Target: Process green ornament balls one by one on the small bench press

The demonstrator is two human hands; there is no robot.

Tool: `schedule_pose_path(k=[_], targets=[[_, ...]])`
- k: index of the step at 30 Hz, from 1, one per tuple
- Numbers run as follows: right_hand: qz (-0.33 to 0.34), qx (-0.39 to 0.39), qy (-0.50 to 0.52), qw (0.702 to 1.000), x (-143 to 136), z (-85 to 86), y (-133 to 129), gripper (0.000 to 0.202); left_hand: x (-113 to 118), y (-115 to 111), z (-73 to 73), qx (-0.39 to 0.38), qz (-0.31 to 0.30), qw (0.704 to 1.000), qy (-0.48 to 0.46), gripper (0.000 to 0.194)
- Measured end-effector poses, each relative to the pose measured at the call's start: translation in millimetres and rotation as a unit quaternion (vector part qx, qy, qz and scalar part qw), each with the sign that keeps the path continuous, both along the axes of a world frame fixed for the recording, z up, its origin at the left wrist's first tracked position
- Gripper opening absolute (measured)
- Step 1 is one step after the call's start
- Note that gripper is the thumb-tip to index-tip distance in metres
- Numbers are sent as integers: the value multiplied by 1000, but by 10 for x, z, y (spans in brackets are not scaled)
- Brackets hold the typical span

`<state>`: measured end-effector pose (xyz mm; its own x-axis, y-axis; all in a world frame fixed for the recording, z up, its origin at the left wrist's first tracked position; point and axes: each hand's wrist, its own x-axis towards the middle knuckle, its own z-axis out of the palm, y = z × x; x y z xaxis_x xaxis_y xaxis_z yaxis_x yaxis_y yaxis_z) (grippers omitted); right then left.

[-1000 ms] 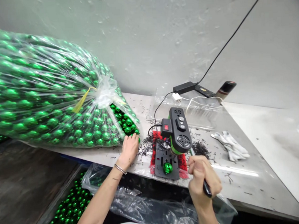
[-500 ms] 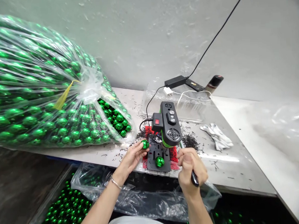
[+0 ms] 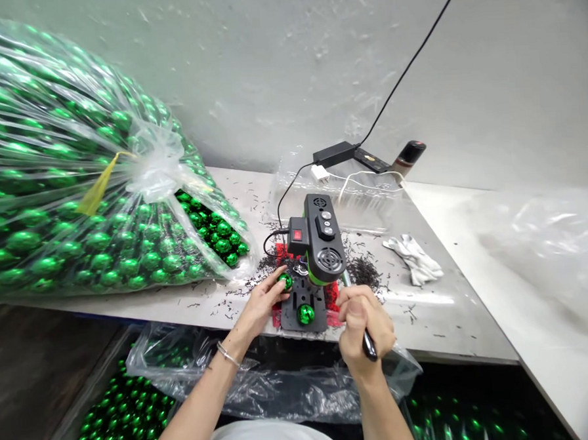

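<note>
Currently the left hand (image 3: 260, 305) pinches a green ball (image 3: 285, 281) at the black plate's left edge, and the right hand (image 3: 366, 328) is clenched round a lever handle (image 3: 370, 348). A second ball (image 3: 305, 314) sits on the black plate (image 3: 302, 295), before the machine (image 3: 324, 238) — dark scraps (image 3: 364, 273) crowd around. Leftward bulges a ball-filled bag (image 3: 63, 147); white gloves (image 3: 414, 259) lie right on the tabletop (image 3: 457, 326), a clear tray (image 3: 367, 213) behind.

Left fingers (image 3: 274, 290) hold a green ball (image 3: 286, 282) beside the black machine (image 3: 319, 235); right fingers (image 3: 361, 294) grip a lever (image 3: 369, 347).
</note>
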<state>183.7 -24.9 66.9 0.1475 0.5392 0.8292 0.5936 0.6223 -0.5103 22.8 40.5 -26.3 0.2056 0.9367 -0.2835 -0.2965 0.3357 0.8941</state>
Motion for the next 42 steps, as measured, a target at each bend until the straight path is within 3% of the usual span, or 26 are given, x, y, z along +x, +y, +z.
schedule_pose_path(k=[4, 8, 12, 23, 34, 38, 42], targets=[[-7, -3, -6, 1000, 2, 10, -8, 30, 62, 3, -85, 138, -30, 975, 171, 46], [-4, -7, -12, 1000, 10, -8, -13, 30, 78, -48, -104, 200, -66, 938, 276, 43], [-3, -1, -2, 1000, 15, -51, -8, 30, 100, -92, -102, 266, -42, 897, 350, 36], [-5, -2, -1, 1000, 17, -73, -11, 30, 123, -150, -205, 368, -48, 843, 390, 33], [-4, -5, -5, 1000, 37, -87, -25, 29, 226, -160, -235, 341, -22, 847, 407, 33], [-2, -3, -8, 1000, 49, -205, -14, 28, 218, -147, -228, 341, -26, 848, 405, 32], [0, 46, -19, 999, 53, -475, 45, 30, 218, -150, -228, 344, -27, 846, 407, 33]])
